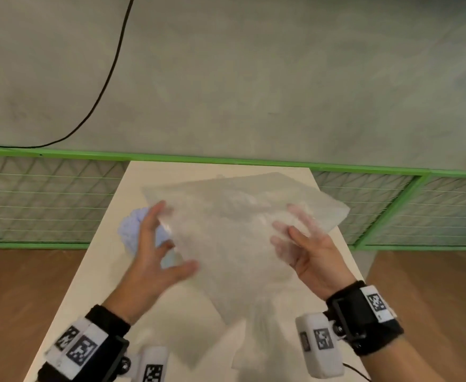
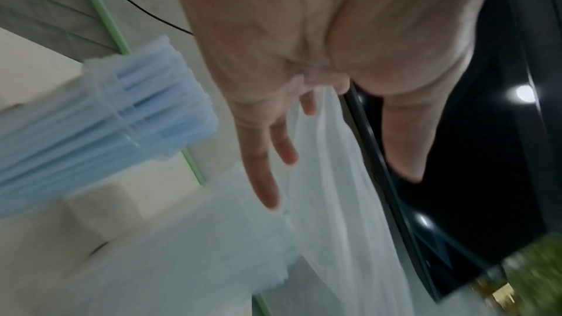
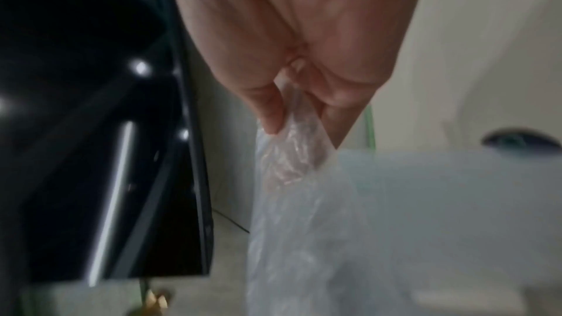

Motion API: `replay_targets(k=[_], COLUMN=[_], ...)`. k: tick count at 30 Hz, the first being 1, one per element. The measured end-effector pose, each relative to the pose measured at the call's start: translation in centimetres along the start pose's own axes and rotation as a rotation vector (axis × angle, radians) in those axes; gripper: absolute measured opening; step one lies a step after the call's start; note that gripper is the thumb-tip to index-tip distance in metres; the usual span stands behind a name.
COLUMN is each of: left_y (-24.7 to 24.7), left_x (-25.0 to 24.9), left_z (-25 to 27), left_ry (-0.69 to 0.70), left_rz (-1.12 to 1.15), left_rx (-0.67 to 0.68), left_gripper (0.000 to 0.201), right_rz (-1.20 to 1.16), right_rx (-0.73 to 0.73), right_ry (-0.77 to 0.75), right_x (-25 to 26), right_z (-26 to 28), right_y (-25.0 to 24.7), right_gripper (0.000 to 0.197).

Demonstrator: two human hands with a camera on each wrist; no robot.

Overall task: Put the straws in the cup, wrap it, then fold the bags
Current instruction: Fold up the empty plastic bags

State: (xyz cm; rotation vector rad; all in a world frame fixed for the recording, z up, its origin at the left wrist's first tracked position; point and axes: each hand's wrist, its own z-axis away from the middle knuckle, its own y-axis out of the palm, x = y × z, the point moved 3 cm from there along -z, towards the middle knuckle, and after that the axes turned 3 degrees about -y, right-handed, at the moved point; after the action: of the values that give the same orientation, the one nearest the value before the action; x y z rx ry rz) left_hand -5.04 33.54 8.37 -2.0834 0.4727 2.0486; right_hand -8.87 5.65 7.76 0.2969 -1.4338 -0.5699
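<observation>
Both hands hold up a large clear plastic bag (image 1: pixel 232 230) over the white table (image 1: pixel 102 285). My left hand (image 1: pixel 176 235) is at the bag's left edge with fingers (image 2: pixel 261 172) straight and spread, thumb apart; the film runs between them. My right hand (image 1: pixel 289 230) pinches the bag's right side, thumb in front, and its fingers (image 3: pixel 292 165) show through the plastic. A bundle of pale blue straws (image 1: pixel 132 230) in clear wrap (image 2: pixel 121 117) stands behind the left hand. I cannot make out the cup. The picture is blurred by motion.
More clear plastic (image 1: pixel 254 351) lies at the table's near edge below the raised bag. A green wire fence (image 1: pixel 226 161) runs behind the table, with a black cable (image 1: pixel 107 78) on the grey floor beyond. Wooden floor flanks the table.
</observation>
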Motion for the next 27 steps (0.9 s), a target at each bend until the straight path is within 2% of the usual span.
replay_targets(k=[2,4,6,9,10,12,14,16,17,18,19,21,25,27], left_y=[-2.5,-4.3,-4.5,-2.5,-1.6,-0.4,0.4,0.7,0.5,0.3,0.1,0.0,0.2,-0.1], left_x=[-0.3,-0.5,-0.3,1.7,2.4,3.3,3.7,3.4,3.3,3.0,2.7,1.8,0.0,-0.4], left_z=[-0.3,-1.0,-1.9,-2.2,-2.0,-1.6,-1.7,-2.3,-2.6,-2.8,-3.0,-3.1,-2.9,-3.1], left_ry=[-0.019,-0.043,-0.125,-0.405,-0.501,-0.598,-0.573,-0.49,-0.46,-0.43,-0.4,-0.362,-0.29,-0.243], left_rz=[0.147,0.107,-0.015,0.02,0.068,0.132,0.153,0.161,0.173,0.181,0.186,0.186,0.154,0.125], left_rx=[-0.173,-0.191,-0.058,0.268,0.352,0.438,0.451,0.366,0.302,0.258,0.23,0.243,0.343,0.339], left_gripper=[0.073,0.065,0.079,0.108,0.111,0.104,0.081,0.044,0.034,0.035,0.044,0.057,0.043,0.051], right_rz=[0.214,0.375,0.471,0.515,0.528,0.566,0.598,0.616,0.641,0.678,0.704,0.714,0.648,0.589], right_rx=[0.13,0.293,0.435,0.552,0.565,0.555,0.51,0.52,0.538,0.544,0.534,0.477,0.331,0.272], right_ry=[-0.018,0.028,0.079,0.117,0.121,0.114,0.103,0.14,0.178,0.216,0.238,0.226,0.091,0.027], right_x=[1.2,2.1,2.9,4.1,4.4,5.1,5.6,5.9,6.0,6.1,6.1,6.1,6.5,6.9], right_z=[0.4,1.0,1.3,1.3,1.3,1.1,0.9,0.9,1.0,1.2,1.3,1.3,0.3,-0.2], right_y=[-0.2,0.2,0.9,1.7,1.7,1.9,1.6,0.9,0.5,0.1,-0.4,-1.0,-1.8,-2.4], right_gripper=[0.043,0.036,0.031,0.029,0.031,0.032,0.034,0.045,0.052,0.054,0.05,0.037,0.057,0.053])
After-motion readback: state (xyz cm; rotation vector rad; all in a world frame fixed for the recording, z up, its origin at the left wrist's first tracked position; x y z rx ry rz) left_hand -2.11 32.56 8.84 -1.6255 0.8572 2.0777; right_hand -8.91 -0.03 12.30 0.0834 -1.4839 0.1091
